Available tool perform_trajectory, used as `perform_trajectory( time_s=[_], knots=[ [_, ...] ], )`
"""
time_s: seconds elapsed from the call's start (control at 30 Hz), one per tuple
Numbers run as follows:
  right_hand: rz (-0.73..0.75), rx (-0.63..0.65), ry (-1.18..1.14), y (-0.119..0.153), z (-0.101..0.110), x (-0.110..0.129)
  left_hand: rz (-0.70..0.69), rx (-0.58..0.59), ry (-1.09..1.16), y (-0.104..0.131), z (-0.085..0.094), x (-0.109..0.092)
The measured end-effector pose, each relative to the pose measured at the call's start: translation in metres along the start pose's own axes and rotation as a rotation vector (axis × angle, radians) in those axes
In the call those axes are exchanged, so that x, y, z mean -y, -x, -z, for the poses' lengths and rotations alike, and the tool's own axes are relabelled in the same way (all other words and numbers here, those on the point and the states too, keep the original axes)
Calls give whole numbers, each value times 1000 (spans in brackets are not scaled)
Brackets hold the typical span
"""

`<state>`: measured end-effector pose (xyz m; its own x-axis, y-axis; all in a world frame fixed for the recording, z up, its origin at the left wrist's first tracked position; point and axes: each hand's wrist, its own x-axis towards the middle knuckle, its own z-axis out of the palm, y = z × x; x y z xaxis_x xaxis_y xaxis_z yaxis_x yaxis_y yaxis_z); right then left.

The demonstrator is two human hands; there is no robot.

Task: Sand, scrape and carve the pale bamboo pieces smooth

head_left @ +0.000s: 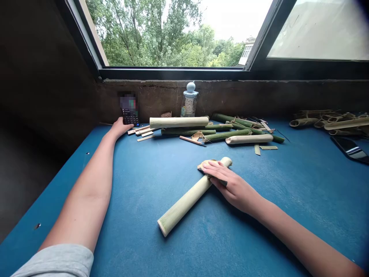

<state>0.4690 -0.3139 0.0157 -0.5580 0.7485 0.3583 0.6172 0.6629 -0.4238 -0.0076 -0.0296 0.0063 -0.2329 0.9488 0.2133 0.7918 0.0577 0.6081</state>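
A peeled pale bamboo tube (186, 206) lies diagonally on the blue tabletop. My right hand (227, 184) is pressed over its upper part, with fingers together on a tan, dark-edged sheet (203, 165) bent over the tube. Part of the sheet is hidden under the fingers. At the far left, my left hand (118, 127) grips the lower corner of an upright phone (130, 109) near the wall, its thumb across the front and its other fingers partly hidden.
Along the back lie a thick pale tube (178, 122), green bamboo pieces (227, 134), thin strips (146, 137) and a pencil (191, 141). A blue-topped jar (189, 104) stands behind them. More bamboo (346, 123) and a dark flat object (350, 148) are at right.
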Motion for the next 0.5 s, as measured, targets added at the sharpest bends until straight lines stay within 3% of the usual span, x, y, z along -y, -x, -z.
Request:
perform_trajectory(
  time_s=[0.07,0.23,0.37,0.5],
  knots=[
    [-32,-28,23,0,0,1,4,-1,-4,0,0,-1],
    [87,61,-2,2,-2,4,5,0,-16,1,0,-2],
    [-51,6,28,1,1,-3,1,2,-20,1,0,-2],
    [-21,29,8,2,2,-5,2,-3,-27,1,0,-2]
  ],
)
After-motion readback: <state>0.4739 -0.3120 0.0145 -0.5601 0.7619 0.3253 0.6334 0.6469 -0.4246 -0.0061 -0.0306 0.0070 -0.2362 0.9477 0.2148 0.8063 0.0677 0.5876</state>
